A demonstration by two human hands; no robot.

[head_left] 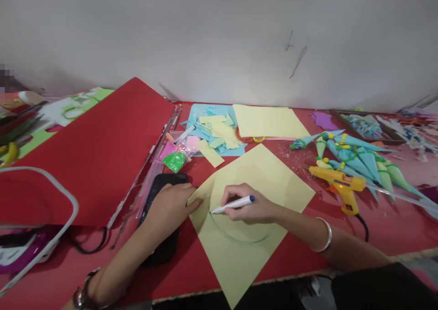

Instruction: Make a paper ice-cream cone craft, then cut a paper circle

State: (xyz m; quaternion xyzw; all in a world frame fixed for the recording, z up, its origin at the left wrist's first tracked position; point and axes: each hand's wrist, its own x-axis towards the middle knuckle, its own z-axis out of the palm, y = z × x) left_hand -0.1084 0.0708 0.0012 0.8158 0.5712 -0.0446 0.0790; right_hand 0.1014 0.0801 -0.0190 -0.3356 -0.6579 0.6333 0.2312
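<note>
A pale yellow sheet lies turned cornerwise on the red table, its near corner past the table's edge. My right hand is closed around a white marker with a dark blue end, and its tip touches the sheet at the left end of a curved bluish-green line. My left hand rests at the sheet's left edge, fingers bent and thumb on the paper; whether its fingers grip the edge is hard to tell. Under and beside that hand lies a black phone.
A yellow glue gun and blue and green paper cones lie at the right. Paper strips, another yellow sheet and a green packet are behind. A large red board covers the left; a white cable loops before it.
</note>
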